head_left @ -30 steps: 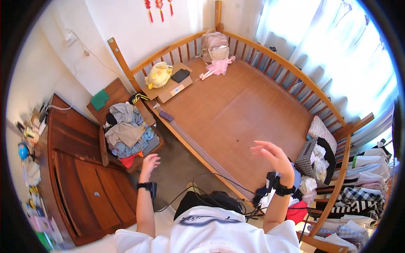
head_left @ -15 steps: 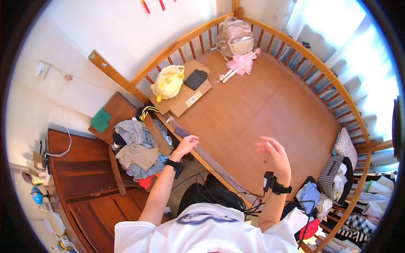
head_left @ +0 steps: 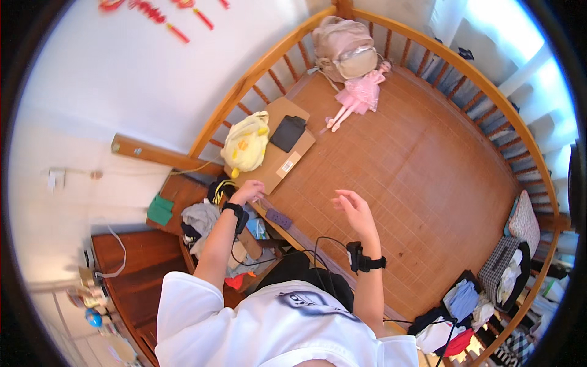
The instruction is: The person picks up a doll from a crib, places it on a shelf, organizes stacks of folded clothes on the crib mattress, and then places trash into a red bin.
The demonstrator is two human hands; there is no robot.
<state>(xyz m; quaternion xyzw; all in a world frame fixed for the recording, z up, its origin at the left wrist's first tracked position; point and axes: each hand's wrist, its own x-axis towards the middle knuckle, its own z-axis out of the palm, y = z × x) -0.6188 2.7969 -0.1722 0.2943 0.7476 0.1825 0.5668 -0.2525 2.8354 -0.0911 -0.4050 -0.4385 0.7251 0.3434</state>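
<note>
My left hand [head_left: 249,191] hovers at the near corner of a flat brown cardboard box [head_left: 302,145], loosely open with nothing seen in it. On the box lie a yellow plush bag [head_left: 246,145] and a flat black case or pouch [head_left: 287,133]. My right hand [head_left: 356,211] is held above the brown bed mat [head_left: 391,183], fingers stretched out and holding nothing. Both wrists wear black straps with small devices. At the far corner, a doll in a pink dress [head_left: 359,95] lies against a beige backpack [head_left: 347,48].
A wooden rail [head_left: 483,85] with turned spindles borders the bed. Left of the bed, clothes are heaped [head_left: 200,219] beside a dark wooden cabinet [head_left: 131,263]. A purple power strip [head_left: 279,219] lies by the bed's edge. Black cables hang near my body. A checked basket [head_left: 498,263] and clothes stand at right.
My view has turned and my body has moved nearer the cardboard box. The left hand has gone from beside the power strip to the box's corner; the right hand has shifted left.
</note>
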